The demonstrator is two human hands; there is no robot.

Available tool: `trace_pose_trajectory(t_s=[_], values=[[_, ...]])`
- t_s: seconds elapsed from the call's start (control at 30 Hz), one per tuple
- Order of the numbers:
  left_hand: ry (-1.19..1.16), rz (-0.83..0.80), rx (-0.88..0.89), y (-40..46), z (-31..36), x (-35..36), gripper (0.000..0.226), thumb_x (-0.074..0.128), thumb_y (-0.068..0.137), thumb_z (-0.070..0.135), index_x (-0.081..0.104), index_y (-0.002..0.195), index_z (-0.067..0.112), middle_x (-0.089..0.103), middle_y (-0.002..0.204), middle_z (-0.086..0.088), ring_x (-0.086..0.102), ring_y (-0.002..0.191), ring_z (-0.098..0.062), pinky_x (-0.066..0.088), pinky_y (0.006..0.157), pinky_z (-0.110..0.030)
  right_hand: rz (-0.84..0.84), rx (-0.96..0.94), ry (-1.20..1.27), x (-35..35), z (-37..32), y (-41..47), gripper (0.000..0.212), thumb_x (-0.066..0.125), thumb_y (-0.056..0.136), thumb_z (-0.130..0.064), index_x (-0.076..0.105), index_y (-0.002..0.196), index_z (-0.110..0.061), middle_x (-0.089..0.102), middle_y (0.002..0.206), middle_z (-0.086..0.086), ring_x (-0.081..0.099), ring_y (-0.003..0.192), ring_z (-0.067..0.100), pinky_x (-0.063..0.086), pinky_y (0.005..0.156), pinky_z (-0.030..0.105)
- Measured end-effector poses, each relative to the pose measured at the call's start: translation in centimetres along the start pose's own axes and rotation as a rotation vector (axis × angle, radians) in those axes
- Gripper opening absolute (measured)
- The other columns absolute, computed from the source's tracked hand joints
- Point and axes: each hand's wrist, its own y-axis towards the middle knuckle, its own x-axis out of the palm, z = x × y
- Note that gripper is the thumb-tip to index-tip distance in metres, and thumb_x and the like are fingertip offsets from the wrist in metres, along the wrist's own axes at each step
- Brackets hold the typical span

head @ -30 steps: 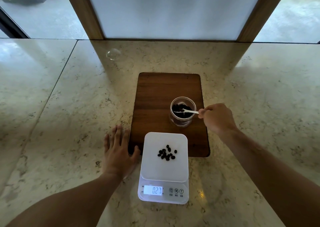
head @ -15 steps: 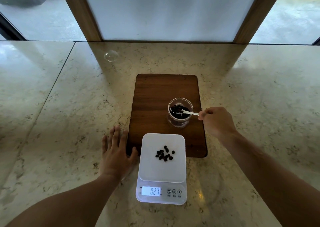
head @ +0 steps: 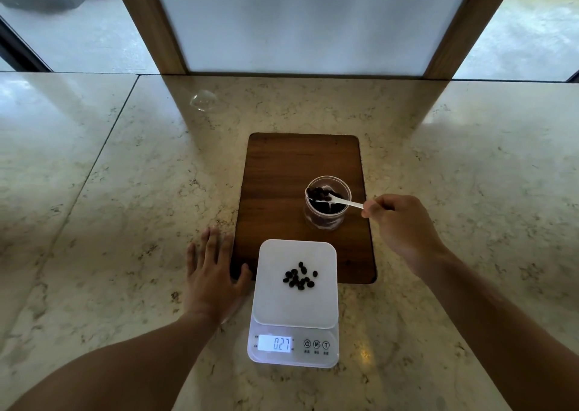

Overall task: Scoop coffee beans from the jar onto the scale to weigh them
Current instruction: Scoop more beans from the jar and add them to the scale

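Note:
A small clear jar (head: 326, 219) of dark coffee beans stands on a wooden board (head: 282, 172). My right hand (head: 401, 225) pinches the handle of a white spoon (head: 344, 203), whose bowl is raised over the jar mouth with several beans in it. In front of the board sits a white digital scale (head: 294, 307) with a small heap of coffee beans (head: 299, 276) on its platform; its display reads 027. My left hand (head: 213, 276) lies flat on the counter, fingers spread, its thumb by the board's near left corner.
Everything rests on a pale marble counter (head: 109, 222). A clear round lid (head: 204, 101) lies at the back left. Wooden window posts (head: 150, 22) rise behind the counter's far edge.
The spoon has lifted out of the jar with beans in its bowl. My left hand and the scale reading stay the same.

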Motion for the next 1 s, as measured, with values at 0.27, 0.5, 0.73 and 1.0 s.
trace_pose_trajectory(t_s=[0.27,0.5,0.73,1.0], values=[[0.013,0.003,0.010,0.0,-0.3,0.3,0.079,0.028,0.087,0.057,0.019,0.155,0.016,0.009,0.166,-0.013,-0.011,0.152,-0.021,-0.006,0.122,-0.047,-0.131,-0.026,0.015,1.0,1.2,-4.5,0.029,0.059,0.095,-0.030,0.071,0.070,-0.021,0.057,0.052,-0.005,0.043,0.042,0.003,0.034,0.047,0.024],[0.022,0.026,0.011,0.1,-0.6,0.8,0.078,0.032,0.088,0.055,0.022,0.154,0.016,0.013,0.165,-0.013,-0.006,0.153,-0.022,-0.002,0.122,-0.047,-0.184,-0.054,-0.040,2.7,3.6,-7.3,0.024,0.062,0.093,-0.021,0.071,0.071,-0.020,0.059,0.050,-0.024,0.051,0.044,-0.003,0.033,0.041,0.012],[0.028,0.035,0.012,0.2,-0.8,1.1,0.075,0.035,0.088,0.053,0.023,0.153,0.017,0.015,0.165,-0.013,-0.006,0.153,-0.021,-0.002,0.122,-0.047,-0.112,-0.068,-0.043,3.3,5.4,-7.9,0.023,0.066,0.090,-0.021,0.070,0.067,-0.022,0.059,0.050,-0.011,0.048,0.047,0.002,0.036,0.044,0.013],[0.050,0.035,0.015,0.2,-0.9,1.2,0.075,0.034,0.089,0.054,0.023,0.154,0.017,0.014,0.165,-0.013,-0.006,0.153,-0.021,-0.004,0.122,-0.047,-0.063,-0.116,-0.024,3.4,5.4,-8.3,0.019,0.068,0.088,-0.017,0.073,0.072,-0.023,0.062,0.057,-0.014,0.052,0.054,0.002,0.038,0.048,0.014]])
